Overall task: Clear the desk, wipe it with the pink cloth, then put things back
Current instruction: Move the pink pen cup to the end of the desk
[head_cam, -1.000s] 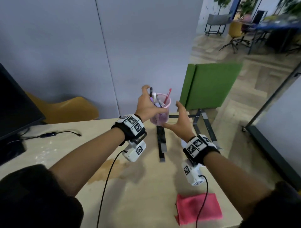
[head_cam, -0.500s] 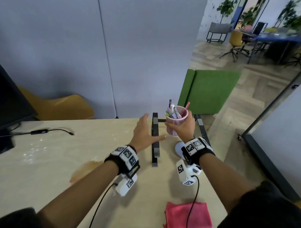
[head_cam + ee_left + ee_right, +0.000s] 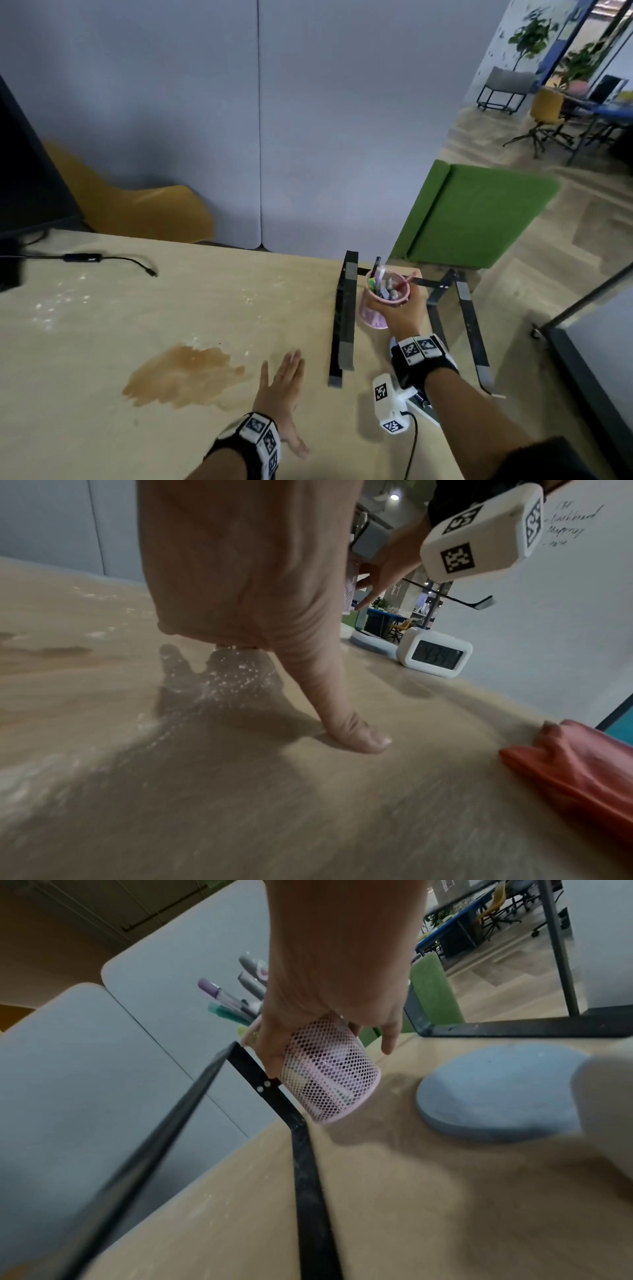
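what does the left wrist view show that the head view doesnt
Only the left wrist view shows the white digital clock and the crumpled pink cloth on the desk. Only the head view shows the brown spill, black cable and pens in the cup. Both show the open left hand, the wooden desk and the right hand holding the pink mesh cup.

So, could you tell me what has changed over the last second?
The pink mesh pen cup passed from the left hand to the right hand, which now grips its rim and has lowered it beside the black stand. The left hand let go, drew back toward the body and rests open on the desk. The brown spill and the black cable stayed put.
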Available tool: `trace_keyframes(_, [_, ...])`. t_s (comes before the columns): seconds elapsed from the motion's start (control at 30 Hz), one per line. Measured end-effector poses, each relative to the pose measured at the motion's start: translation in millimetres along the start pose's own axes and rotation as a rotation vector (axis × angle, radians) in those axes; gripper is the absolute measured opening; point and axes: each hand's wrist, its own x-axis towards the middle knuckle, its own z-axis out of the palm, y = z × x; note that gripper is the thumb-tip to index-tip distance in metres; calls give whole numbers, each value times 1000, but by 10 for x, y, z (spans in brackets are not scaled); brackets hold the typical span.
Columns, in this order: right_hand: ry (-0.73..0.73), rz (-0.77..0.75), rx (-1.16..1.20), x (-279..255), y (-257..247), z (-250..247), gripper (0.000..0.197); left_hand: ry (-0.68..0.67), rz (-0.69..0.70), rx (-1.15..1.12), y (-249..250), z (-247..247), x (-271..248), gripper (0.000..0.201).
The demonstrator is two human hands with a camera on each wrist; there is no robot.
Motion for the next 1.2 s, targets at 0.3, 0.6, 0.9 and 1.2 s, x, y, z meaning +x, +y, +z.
trace_keyframes(0.3, [15,21,72,-75,294,257,65,-6,-39,88,1,13,89,156])
trace_keyframes(0.6, [-74,151,-53,-154,145,129,86,-14,-63,215,59,-2,72,153])
trace_keyframes(0.9, [-9,-125,-348,-567,-426,-185,52,154,-25,85,3,121,-371,122])
trace_keyframes(1.2, [-349,-631,-443,-1716,-972,685,39,413,-326,-227,-1347,315,-1627,61])
